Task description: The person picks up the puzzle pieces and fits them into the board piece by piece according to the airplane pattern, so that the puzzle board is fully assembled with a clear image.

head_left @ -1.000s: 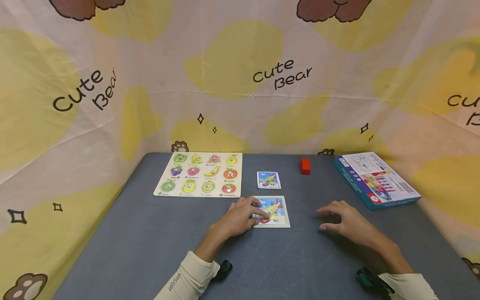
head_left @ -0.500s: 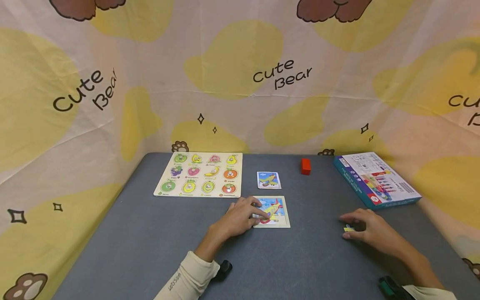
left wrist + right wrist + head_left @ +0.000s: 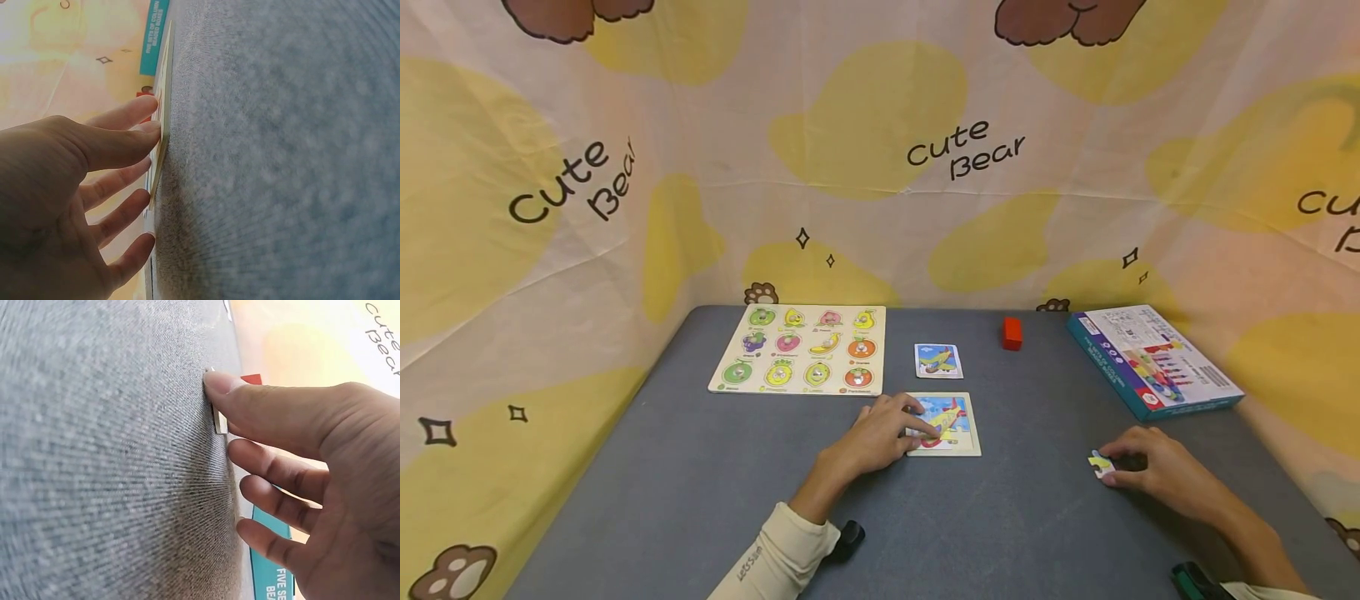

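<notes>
My left hand (image 3: 880,435) rests its fingertips on the left part of a small jigsaw puzzle (image 3: 958,417) with an airplane picture in a pale frame. In the left wrist view, the thumb and fingers of the left hand (image 3: 81,169) lie along the edge of the puzzle frame (image 3: 165,125), fairly straight. Farther right on the table, my right hand (image 3: 1165,471) pinches a small jigsaw piece (image 3: 1101,464) between thumb and index finger. From the right wrist view, the thumb covers much of that piece (image 3: 220,422), and the other fingers hang loosely beside it.
Behind the puzzle lies an airplane picture card (image 3: 937,361). A fruit board (image 3: 797,350) is at the back left. A red block (image 3: 1011,333) stands at the back, and a flat teal box (image 3: 1153,358) occupies the right rear of the grey table (image 3: 715,500).
My right hand has moved right and nearer to me; a jigsaw piece now shows between its thumb and index finger. The left hand stays on the puzzle.
</notes>
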A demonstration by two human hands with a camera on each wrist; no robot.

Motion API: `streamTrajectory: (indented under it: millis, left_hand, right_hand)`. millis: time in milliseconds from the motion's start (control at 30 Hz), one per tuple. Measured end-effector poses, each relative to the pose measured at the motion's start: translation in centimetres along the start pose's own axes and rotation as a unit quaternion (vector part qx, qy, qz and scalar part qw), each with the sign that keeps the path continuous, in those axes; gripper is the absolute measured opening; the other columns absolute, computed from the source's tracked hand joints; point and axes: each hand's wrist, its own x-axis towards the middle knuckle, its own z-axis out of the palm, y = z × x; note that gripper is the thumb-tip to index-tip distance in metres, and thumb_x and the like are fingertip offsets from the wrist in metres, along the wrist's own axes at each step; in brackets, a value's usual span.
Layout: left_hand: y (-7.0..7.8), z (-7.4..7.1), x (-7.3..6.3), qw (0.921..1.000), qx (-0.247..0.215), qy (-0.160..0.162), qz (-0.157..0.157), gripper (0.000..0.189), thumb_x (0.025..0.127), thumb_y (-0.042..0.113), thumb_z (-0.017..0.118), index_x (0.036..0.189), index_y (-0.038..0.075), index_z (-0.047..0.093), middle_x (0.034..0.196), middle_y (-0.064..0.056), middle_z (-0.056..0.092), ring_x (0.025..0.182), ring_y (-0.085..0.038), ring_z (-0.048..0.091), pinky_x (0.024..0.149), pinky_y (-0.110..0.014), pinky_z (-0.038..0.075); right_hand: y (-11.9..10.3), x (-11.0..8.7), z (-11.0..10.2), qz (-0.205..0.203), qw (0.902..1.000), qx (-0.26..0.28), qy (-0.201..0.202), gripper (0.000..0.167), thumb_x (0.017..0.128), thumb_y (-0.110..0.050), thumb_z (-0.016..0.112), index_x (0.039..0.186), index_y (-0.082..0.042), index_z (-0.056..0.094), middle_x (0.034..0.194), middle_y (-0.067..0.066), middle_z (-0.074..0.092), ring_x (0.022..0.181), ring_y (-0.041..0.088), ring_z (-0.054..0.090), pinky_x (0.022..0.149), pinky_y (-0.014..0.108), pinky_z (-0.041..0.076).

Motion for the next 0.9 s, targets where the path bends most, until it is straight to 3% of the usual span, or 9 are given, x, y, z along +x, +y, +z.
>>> streamTrajectory:
  millis: [600, 900]
  left_hand:
    - [-0.04, 0.00, -0.06, 1.0000, -0.001, 0.001, 0.001, 0.027, 0.101, 0.018, 0.072, 0.123, 0.031, 0.082, 0.144, -0.004, 0.059, 0.126, -0.027, 0.051, 0.089, -0.045, 0.036]
    - [0.05, -0.11, -0.05, 1.0000, -0.004, -0.003, -0.005, 0.027, 0.102, 0.018, 0.071, 0.123, 0.031, 0.082, 0.144, -0.004, 0.059, 0.127, -0.028, 0.050, 0.090, -0.044, 0.036]
  right_hand:
    - [0.42, -0.13, -0.26, -0.014, 0.9999, -0.002, -0.004, 0.018, 0.083, -0.027, 0.091, 0.097, -0.023, 0.080, 0.094, -0.014, 0.066, 0.086, -0.001, 0.052, 0.075, 0.028, 0.048]
    - [0.25, -0.01, -0.35, 0.011, 0.9998, -0.009, -0.014, 0.016, 0.083, -0.031, 0.091, 0.093, -0.023, 0.080, 0.087, -0.015, 0.064, 0.082, -0.002, 0.050, 0.071, 0.027, 0.046]
